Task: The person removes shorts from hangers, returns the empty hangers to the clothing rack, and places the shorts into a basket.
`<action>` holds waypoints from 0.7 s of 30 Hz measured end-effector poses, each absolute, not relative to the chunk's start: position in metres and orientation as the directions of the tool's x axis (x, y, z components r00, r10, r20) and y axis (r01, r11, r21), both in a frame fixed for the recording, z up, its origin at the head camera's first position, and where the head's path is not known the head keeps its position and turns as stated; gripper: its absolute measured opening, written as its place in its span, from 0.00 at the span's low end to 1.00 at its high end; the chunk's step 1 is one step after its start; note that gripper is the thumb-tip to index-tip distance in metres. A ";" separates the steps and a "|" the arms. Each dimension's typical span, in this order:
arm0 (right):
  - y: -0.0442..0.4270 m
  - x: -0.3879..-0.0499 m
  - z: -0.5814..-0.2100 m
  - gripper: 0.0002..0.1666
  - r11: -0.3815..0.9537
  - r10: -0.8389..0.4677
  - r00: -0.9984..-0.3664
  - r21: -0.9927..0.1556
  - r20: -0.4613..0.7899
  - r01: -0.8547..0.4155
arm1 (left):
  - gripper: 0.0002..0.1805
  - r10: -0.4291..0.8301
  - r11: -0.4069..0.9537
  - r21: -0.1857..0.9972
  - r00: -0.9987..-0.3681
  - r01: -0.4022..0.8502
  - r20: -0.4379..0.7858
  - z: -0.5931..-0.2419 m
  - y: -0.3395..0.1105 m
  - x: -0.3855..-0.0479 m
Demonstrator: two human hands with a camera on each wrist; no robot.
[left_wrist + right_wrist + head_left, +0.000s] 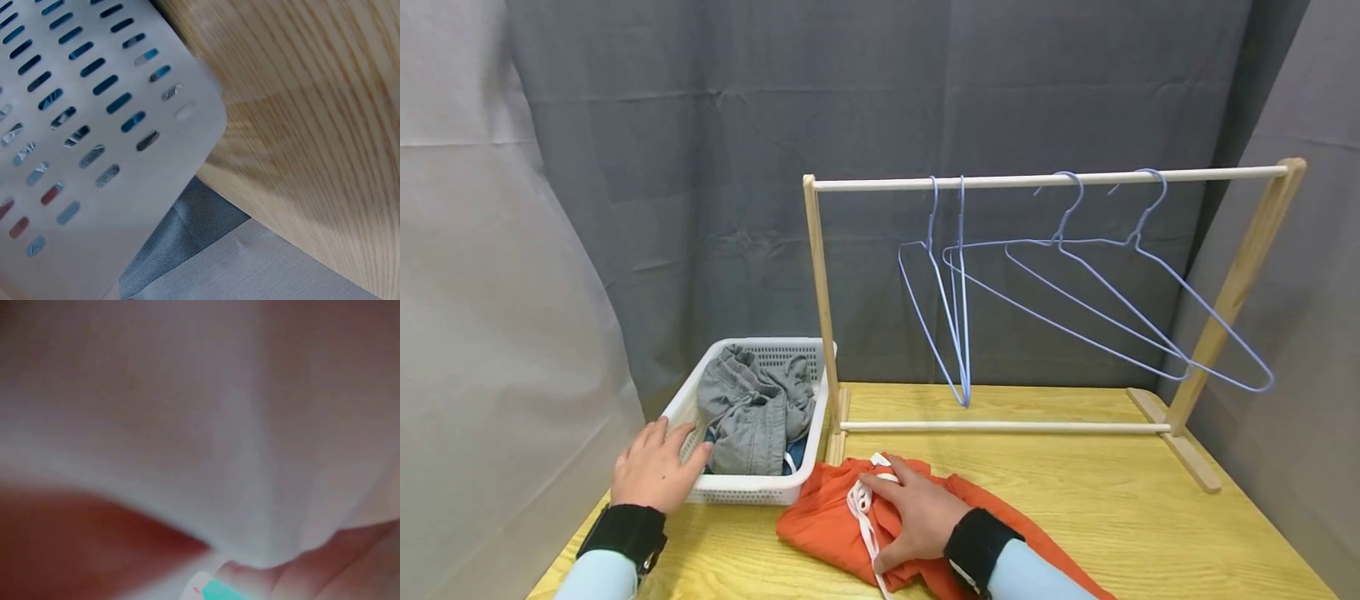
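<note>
My left hand (pixel 655 467) holds the near left corner of a white perforated basket (pixel 737 487), its fingers and thumb over the rim. In the left wrist view the slotted basket wall (pixel 131 187) fills the left side, with skin showing through some slots. Inside the basket lies a grey garment (pixel 752 425) above something blue. My right hand (pixel 925 512) rests with spread fingers on an orange garment (pixel 820 517) lying crumpled on the table. A white drawstring (pixel 863 517) runs under its fingers and thumb. Pale, blurred fabric (pixel 187 425) covers most of the right wrist view.
Behind the orange garment stands a wooden rack with a white top bar (pixel 865 184) and a white lower bar (pixel 1000 427). Several lilac hangers (pixel 1067 250) hang from its top bar. The wooden table (pixel 1075 492) meets grey curtains (pixel 737 208) at the back and sides.
</note>
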State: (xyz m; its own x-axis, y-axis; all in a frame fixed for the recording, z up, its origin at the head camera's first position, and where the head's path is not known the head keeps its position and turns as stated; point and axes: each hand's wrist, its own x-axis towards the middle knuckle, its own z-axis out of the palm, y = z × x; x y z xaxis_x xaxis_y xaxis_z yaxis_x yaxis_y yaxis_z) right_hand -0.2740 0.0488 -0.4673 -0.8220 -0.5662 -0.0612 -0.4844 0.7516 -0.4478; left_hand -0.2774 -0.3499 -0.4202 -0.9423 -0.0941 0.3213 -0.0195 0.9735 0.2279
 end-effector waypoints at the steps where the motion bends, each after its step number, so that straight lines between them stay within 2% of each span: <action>1: 0.049 -0.274 -0.468 0.64 0.753 -0.567 -0.821 -0.439 -0.058 -0.489 | 0.35 -0.095 0.974 0.227 -0.943 -0.021 0.319 -0.421 -0.350 -0.278; 11: 0.036 -0.276 -0.464 0.60 0.815 -0.548 -0.831 -0.280 -0.090 -0.507 | 0.36 -0.091 0.976 0.216 -0.939 -0.018 0.331 -0.423 -0.354 -0.280; 21: 0.033 -0.282 -0.461 0.55 0.833 -0.540 -0.835 -0.209 -0.105 -0.513 | 0.36 -0.091 0.976 0.217 -0.939 -0.017 0.333 -0.422 -0.350 -0.278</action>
State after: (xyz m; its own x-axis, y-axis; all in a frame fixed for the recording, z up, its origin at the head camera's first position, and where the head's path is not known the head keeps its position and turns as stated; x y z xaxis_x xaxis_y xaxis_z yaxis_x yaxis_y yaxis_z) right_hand -0.2818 0.0326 -0.4613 -0.8349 -0.5403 -0.1046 -0.5127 0.8327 -0.2091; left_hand -0.2782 -0.3504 -0.4223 -0.9386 -0.0908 0.3328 -0.0174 0.9760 0.2173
